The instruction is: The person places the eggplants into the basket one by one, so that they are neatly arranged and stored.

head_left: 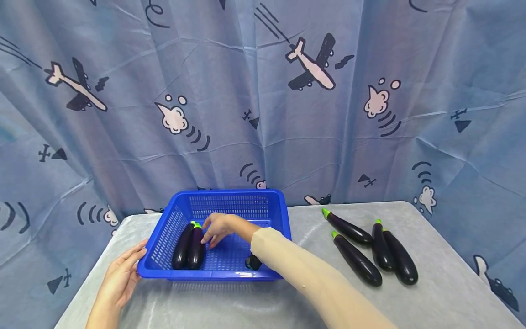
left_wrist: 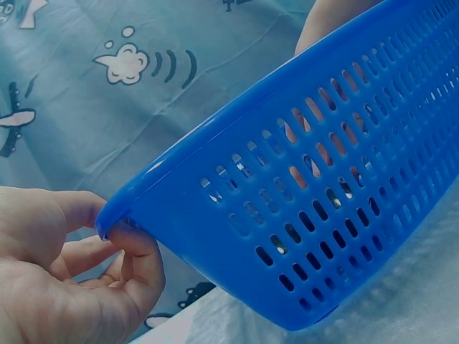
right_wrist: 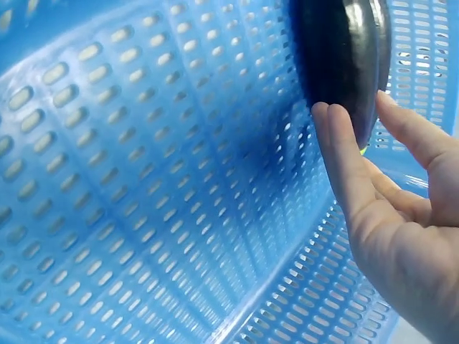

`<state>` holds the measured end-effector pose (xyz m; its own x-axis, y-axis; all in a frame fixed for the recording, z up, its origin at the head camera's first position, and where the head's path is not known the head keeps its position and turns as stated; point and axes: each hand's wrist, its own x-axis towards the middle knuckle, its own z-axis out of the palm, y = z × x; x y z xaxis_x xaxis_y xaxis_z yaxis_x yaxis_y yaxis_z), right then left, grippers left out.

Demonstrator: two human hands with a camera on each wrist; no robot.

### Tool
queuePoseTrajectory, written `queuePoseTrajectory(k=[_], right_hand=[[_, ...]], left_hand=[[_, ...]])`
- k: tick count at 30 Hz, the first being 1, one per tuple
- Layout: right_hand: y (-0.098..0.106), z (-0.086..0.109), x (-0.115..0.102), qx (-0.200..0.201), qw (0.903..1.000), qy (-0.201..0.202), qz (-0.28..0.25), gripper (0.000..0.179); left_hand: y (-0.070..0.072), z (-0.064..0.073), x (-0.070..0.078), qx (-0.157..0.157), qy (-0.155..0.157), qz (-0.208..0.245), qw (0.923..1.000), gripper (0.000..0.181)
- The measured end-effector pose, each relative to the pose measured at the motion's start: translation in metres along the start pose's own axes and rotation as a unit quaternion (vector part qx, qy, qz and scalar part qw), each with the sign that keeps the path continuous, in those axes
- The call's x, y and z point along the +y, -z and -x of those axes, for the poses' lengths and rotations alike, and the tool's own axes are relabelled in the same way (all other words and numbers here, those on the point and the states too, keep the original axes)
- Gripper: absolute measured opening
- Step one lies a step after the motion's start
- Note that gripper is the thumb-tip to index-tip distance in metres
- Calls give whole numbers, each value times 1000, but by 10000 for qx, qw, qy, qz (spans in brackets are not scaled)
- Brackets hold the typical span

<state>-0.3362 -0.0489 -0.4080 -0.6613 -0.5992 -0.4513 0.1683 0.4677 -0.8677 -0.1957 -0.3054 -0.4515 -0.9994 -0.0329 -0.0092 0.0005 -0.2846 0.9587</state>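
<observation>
Two dark purple eggplants, a left one [head_left: 182, 246] and a right one [head_left: 196, 249], lie side by side at the left of a blue plastic basket [head_left: 230, 274], green stems toward the back. My right hand [head_left: 219, 228] is inside the basket, by the stem end of the right eggplant. In the right wrist view, its fairly straight fingers [right_wrist: 337, 143] and thumb reach the end of an eggplant [right_wrist: 344, 64] without curling round it. Outside, at the front left corner, my left hand [left_wrist: 93, 265] pinches the basket rim [left_wrist: 154, 172] between thumb and curled fingers.
Several more eggplants lie on the grey-covered table [head_left: 304, 256] right of the basket, among them a back one [head_left: 349, 228] and a front one [head_left: 357, 260]. Behind the table hangs a blue curtain [head_left: 230, 114] with airplane prints. My right sleeve [head_left: 304, 274] crosses the basket's front right side.
</observation>
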Motion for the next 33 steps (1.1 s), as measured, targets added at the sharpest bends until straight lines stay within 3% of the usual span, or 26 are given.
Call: queuePoseTrajectory(k=[17,33], right_hand=[[24,27,-3,80,9990,273,338,57],[37,53,3,-12,9991,378,186,51]], left_hand=[[1,2,-1,-64,-47,74,9999,44],[0,0,-2,-118,-80,99,9998,44]])
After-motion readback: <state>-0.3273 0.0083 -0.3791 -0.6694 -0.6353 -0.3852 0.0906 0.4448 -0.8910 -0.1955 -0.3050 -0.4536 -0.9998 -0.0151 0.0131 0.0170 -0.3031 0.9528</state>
